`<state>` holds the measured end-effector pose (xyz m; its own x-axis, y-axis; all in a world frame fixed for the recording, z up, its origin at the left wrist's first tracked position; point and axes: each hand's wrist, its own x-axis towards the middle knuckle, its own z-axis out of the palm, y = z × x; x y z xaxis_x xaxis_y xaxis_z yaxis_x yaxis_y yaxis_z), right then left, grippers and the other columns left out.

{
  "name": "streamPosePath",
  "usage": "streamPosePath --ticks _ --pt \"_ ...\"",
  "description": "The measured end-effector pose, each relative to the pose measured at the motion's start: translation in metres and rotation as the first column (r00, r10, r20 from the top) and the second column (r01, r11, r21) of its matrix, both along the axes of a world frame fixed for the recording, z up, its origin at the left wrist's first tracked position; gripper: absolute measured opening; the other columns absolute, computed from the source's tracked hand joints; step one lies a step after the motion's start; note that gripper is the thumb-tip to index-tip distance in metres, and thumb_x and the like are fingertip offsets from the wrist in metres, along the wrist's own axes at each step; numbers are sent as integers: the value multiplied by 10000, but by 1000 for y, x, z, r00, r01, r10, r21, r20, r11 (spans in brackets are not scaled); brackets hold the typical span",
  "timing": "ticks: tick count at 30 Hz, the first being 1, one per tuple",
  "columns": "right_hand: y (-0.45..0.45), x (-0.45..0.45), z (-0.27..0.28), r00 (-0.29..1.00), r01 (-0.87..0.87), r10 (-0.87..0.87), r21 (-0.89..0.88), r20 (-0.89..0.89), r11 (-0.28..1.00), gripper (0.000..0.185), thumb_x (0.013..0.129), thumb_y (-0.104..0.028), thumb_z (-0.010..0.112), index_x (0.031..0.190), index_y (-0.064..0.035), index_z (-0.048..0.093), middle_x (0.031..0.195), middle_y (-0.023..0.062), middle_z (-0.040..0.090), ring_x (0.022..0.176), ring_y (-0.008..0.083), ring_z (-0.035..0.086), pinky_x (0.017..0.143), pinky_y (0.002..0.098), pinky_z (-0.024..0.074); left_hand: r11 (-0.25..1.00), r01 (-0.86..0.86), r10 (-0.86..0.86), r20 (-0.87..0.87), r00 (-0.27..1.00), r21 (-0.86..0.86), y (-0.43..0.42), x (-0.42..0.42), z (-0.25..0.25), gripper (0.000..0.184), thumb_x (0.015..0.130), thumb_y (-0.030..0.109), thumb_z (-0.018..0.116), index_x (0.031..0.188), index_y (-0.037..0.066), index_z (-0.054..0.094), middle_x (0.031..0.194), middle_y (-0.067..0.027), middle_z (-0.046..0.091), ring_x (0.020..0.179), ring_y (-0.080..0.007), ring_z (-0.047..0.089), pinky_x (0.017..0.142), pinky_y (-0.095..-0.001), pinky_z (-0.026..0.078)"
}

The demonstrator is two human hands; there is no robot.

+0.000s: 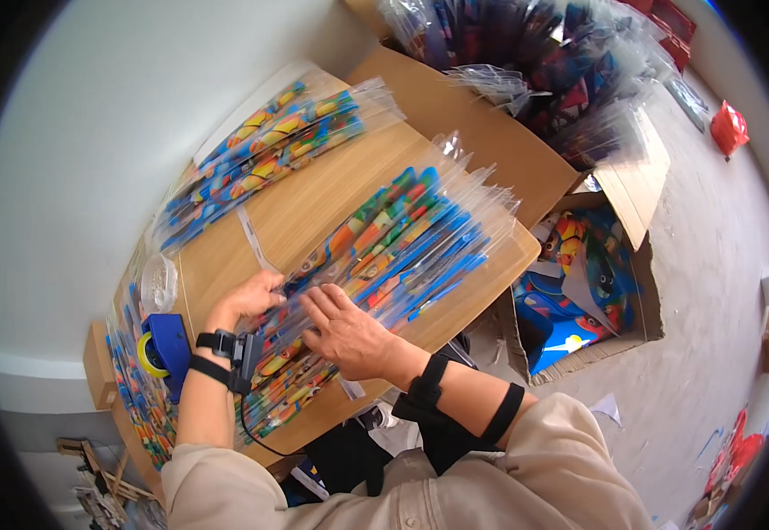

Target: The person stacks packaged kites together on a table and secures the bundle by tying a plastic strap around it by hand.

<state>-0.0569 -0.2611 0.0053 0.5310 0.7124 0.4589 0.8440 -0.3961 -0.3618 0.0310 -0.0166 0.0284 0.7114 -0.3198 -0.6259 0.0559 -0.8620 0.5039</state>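
Observation:
A pile of colourful printed rolls in clear plastic sleeves [393,247] lies slantwise across the wooden table [217,265]. At the near-left end of the pile, my left hand [252,296] has its fingers curled in on the edge of a clear sleeve. My right hand [349,336] rests palm down on the sleeved rolls just beside it, fingers stretched out and a little apart. More sleeved rolls [287,380] lie under and in front of my wrists. Slight blur hides the exact grip of my left fingertips.
Another bundle of sleeved rolls [270,146] lies by the wall. A blue tape dispenser [169,349] and a clear round tub [159,283] stand at the left. An opened carton [579,353] with printed pieces sits on the floor at the right; dark sleeved bundles [570,88] are behind.

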Motion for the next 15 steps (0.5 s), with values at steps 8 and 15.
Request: streamPosePath --ticks 8,15 --pt "-3 3 12 999 9 -7 -65 39 998 183 638 -200 649 749 -62 694 1423 318 364 1416 411 232 1152 606 101 996 81 -76 91 993 -48 -29 -29 12 520 733 -131 431 1237 -44 526 1207 -220 613 1193 -280 546 1006 -344 406" --pt "8 9 16 1000 -11 9 -187 -15 982 175 607 -200 659 742 -94 698 1109 221 594 1178 351 486 1086 533 240 978 118 -136 -92 987 -174 -22 -20 20 446 733 -73 516 1175 -48 573 1111 -139 664 1104 -240 586 963 -340 441"
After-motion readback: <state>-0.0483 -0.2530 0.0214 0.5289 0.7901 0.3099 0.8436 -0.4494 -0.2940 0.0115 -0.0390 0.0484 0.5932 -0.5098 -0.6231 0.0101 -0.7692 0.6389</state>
